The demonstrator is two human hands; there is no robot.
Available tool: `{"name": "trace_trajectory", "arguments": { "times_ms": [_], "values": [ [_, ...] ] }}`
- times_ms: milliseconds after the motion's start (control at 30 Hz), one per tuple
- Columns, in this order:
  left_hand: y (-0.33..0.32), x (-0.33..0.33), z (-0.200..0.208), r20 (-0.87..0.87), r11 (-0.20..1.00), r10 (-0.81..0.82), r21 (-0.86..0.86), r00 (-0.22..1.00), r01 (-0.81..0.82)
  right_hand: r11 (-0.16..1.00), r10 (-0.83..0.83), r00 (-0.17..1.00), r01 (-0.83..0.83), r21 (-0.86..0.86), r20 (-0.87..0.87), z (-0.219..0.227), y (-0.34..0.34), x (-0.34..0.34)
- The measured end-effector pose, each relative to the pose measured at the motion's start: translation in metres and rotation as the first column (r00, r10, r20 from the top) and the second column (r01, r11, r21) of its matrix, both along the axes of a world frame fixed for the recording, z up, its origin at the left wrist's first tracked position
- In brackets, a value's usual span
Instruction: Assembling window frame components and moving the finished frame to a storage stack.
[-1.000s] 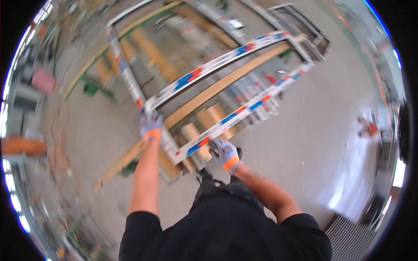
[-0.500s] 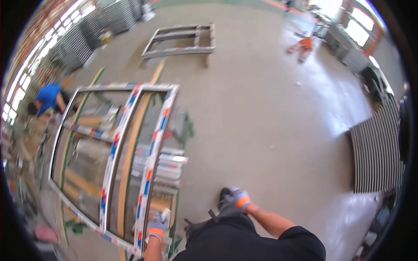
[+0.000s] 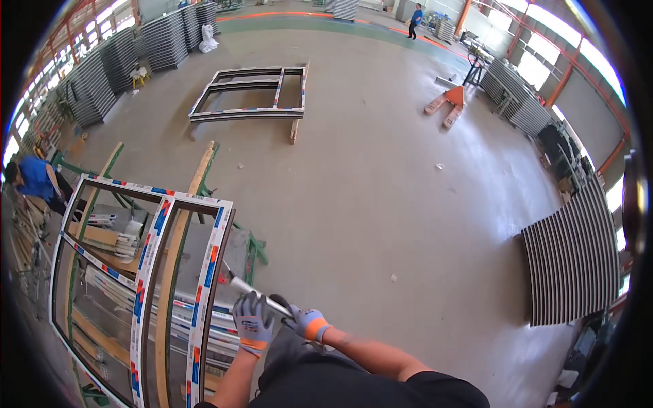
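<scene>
Both hands wear grey gloves with orange cuffs and are close together in front of my body. A slim white tube-shaped tool with a thin dark tip slants between them, its tip pointing up and left toward the window frame. My right hand is closed round its rear end. My left hand has its fingers curled against the tube farther forward. Just left of the hands lies the large frame, white with red and blue printed film. My hands are beside its right bar; the tool's exact kind is unclear.
Wooden-topped green trestles carry the frame, with bundled profiles below. A second frame lies farther ahead. An orange pallet jack and stacked grey profiles stand right. A person in blue bends at left.
My right hand has come left from beside my leg to the tool. The left hand has risen and joined it. My view has shifted, so the frames appear lower and farther left.
</scene>
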State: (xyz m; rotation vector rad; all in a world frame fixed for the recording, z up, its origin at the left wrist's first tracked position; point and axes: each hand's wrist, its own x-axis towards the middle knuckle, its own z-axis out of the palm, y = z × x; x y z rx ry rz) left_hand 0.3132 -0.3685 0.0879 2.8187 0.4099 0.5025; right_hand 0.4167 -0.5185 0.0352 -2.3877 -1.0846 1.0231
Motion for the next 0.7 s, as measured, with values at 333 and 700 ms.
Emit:
{"name": "trace_trajectory", "arguments": {
  "times_ms": [333,700],
  "values": [
    [0.185,0.182,-0.079,-0.007,-0.029,0.545,-1.0,0.838,0.01,0.976,-0.108,0.979,0.137,0.167,-0.172,0.012,0.224,0.164],
    [0.411,0.235,-0.152,0.125,0.232,0.922,-0.936,0.366,-0.264,0.932,0.28,0.953,-0.299,0.203,0.118,-0.072,0.459,0.281]
  ]
}}
